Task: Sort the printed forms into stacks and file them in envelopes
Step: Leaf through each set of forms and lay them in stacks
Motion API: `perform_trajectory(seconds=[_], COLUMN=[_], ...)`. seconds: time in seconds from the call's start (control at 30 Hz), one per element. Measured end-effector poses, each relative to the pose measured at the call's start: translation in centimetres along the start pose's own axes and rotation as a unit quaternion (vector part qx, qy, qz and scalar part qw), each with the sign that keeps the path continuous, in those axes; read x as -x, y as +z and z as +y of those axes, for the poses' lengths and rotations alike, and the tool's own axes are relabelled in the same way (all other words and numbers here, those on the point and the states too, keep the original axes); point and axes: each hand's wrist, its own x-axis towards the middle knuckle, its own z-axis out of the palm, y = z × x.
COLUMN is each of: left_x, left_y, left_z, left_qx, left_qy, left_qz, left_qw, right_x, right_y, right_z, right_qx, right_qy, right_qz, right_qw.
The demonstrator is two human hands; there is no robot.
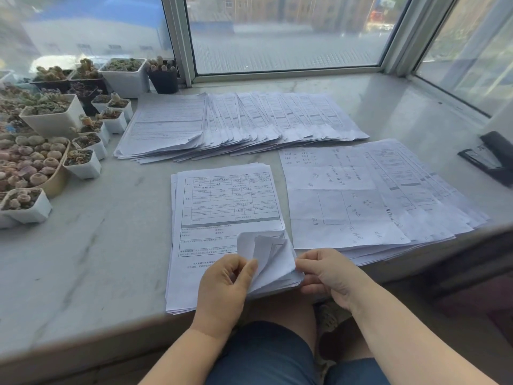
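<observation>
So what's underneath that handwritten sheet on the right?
Under the white handwritten sheet lies a fanned pile of printed forms, edges showing right and below. What they say beneath it is covered.

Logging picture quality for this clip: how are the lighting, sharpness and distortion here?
Head view: soft daylight from the window, no harsh glare on the marble sill; the near form stack has mostly legible print, the fanned stacks behind are softer; wide-angle bending shows in the window frame and at the edges.

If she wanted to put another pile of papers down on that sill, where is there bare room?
The widest bare marble lies left of the near stack, below the plant pots. A second patch lies between the fanned row and the stapler. The middle and right are crowded with the right pile.
</observation>
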Motion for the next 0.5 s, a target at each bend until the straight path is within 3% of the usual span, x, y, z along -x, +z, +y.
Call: perform_trajectory(seconds=[0.5], left_x=[0.70], left_y=[-0.02], left_z=[-0.91], left_qx=[0.014], left_qy=[0.041], left_qz=[0.006], left_qw=[0.999], right_x=[0.56], right_y=[-0.24], right_z=[0.13], right_qx=[0.019], right_qy=[-0.026], right_qz=[-0.032], right_qw=[0.999])
